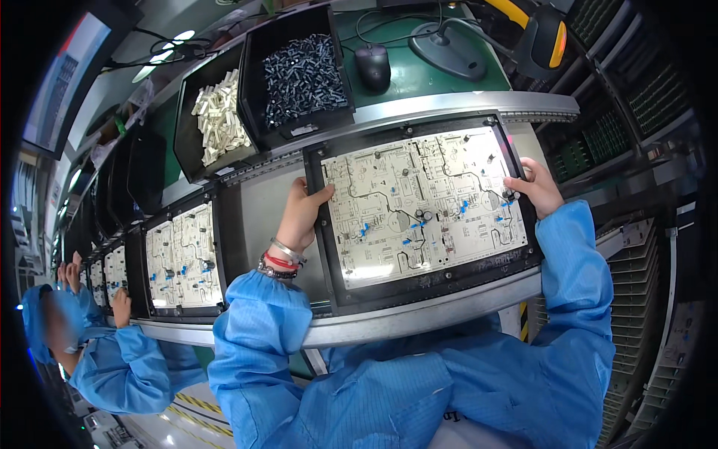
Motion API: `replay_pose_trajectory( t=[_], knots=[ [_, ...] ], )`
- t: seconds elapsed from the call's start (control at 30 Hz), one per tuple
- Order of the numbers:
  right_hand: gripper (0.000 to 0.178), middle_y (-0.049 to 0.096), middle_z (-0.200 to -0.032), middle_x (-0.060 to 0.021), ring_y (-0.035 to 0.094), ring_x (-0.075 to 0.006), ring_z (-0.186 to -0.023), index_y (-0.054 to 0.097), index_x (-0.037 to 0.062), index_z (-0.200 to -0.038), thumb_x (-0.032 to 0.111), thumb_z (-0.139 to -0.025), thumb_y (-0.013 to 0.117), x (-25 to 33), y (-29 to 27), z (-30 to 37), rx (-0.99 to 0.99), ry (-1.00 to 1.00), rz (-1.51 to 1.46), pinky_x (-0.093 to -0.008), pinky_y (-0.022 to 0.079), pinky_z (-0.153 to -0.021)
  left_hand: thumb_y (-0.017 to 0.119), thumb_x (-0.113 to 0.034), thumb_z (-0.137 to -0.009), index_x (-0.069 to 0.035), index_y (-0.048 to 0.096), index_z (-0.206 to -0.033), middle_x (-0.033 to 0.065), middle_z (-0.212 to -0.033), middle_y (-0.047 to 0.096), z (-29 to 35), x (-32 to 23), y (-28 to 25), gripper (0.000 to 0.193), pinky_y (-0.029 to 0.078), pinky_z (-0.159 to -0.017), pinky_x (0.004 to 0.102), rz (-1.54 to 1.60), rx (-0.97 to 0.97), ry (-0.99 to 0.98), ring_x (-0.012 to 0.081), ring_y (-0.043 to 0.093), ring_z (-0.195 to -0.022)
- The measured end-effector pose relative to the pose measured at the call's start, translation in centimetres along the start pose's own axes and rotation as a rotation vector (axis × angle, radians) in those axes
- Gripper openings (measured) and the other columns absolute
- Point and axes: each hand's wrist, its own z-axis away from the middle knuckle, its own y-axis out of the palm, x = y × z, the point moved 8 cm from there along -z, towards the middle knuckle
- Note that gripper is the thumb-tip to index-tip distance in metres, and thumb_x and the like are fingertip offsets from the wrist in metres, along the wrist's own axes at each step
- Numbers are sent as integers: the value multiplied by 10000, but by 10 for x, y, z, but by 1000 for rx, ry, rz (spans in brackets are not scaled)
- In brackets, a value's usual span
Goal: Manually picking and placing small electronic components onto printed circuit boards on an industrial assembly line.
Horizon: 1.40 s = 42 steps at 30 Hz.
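Hands (303, 213) (535, 187) grip circuit-board tray (422, 202)

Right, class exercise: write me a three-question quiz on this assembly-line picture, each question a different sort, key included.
1. True or false: the left hand grips the left edge of the black tray holding the circuit board.
2. Which bin content is dark? A white plastic parts B small dark components C blue caps
3. What sits behind the bins on the green mat?

Key: 1 true. 2 B. 3 a computer mouse.
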Motion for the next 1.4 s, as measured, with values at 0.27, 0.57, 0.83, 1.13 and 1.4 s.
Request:
replay_pose_trajectory(
  t=[0.27, 0.57, 0.83, 1.13, 1.4],
  knots=[
    [396, 628, -907, -113, 612, -134, -804, 436, -30, -1159, 2, -804, 607, -11, 3, -3, 22, 49, 24, -247, 489, -714, 600, -96, -842, 57, 392, -1106, 116, -948, 582, -4, 1, -1, 370, 503, -688, 266, -32, -31, -22, 147, 598, -796],
    [451, 605, -964, -141, 604, -155, -863, 392, -19, -1214, 58, -828, 612, -18, 1, -9, 153, 45, 71, -269, 486, -760, 595, -167, -855, 34, 340, -1160, 120, -1003, 550, -8, 8, -3, 446, 458, -787, 275, -117, 9, 11, 157, 551, -900],
    [433, 608, -1018, -130, 607, -136, -876, 405, -25, -1211, -2, -822, 593, -33, -4, -19, 144, 31, 64, -246, 498, -740, 627, -181, -818, 13, 213, -1313, 176, -1182, 499, 46, -75, 5, 674, 362, -960, 368, -750, -153, 880, 248, 485, -1102],
    [440, 496, -1223, -113, 473, -214, -1147, 385, 21, -1295, 151, -894, 513, 44, -22, 20, -88, -440, 116, -328, 363, -985, 648, -83, -732, -23, 582, -1043, 138, -1200, 513, 134, -34, 51, 324, 333, -1007, 462, -1264, 567, 812, 364, 413, -1200],
    [351, 556, -1134, -132, 521, -316, -1086, 608, 51, -1042, 154, -718, 696, 63, 124, 113, 580, -871, 740, -399, 428, -908, 750, -309, -638, -23, 585, -993, 150, -1187, 519, 138, -38, 55, 484, 367, -970, 470, -1326, 537, 816, 376, 423, -1199]
  ],
)
